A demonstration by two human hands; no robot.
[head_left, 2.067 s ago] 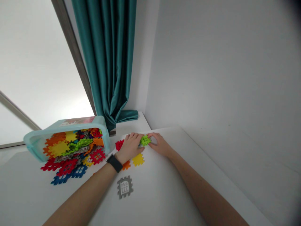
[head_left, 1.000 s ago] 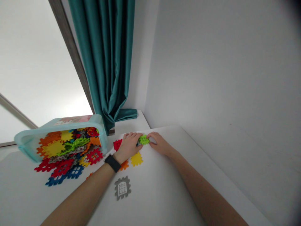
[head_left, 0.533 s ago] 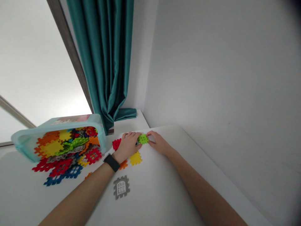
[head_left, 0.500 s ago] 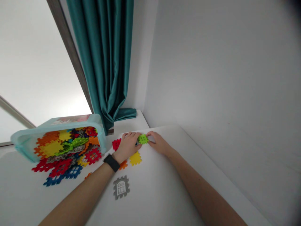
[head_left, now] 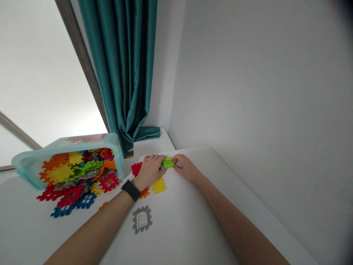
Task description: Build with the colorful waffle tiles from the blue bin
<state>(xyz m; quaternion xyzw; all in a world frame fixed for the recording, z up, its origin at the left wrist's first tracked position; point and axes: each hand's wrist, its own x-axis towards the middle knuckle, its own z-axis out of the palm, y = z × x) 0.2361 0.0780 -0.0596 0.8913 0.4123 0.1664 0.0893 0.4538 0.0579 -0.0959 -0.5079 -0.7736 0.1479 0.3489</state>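
Observation:
Both hands meet on a small lime-green toothed building piece [head_left: 167, 162] near the far edge of the white table [head_left: 187, 228]. My left hand [head_left: 149, 170], with a black watch on its wrist, curls its fingers round the piece's left side. My right hand [head_left: 185, 168] pinches the right side with thumb and fingers. Something dark shows between the left fingers and the green piece; I cannot make it out. A red piece [head_left: 136, 169] lies just left of my left hand, a yellow piece [head_left: 159, 186] just below it, and an orange piece [head_left: 144, 193] peeks from under the wrist.
A pale blue plastic tub [head_left: 116, 154] lies tipped on its side at left, spilling several coloured pieces [head_left: 74, 191]. A grey window-shaped piece [head_left: 142, 219] lies nearer me. A teal curtain [head_left: 124, 73] hangs behind; a white wall [head_left: 261, 92] runs along the table's right.
Hands stay together on the green piece; fingers shift only slightly. The view has drifted a little, so the tub sits further left in the picture.

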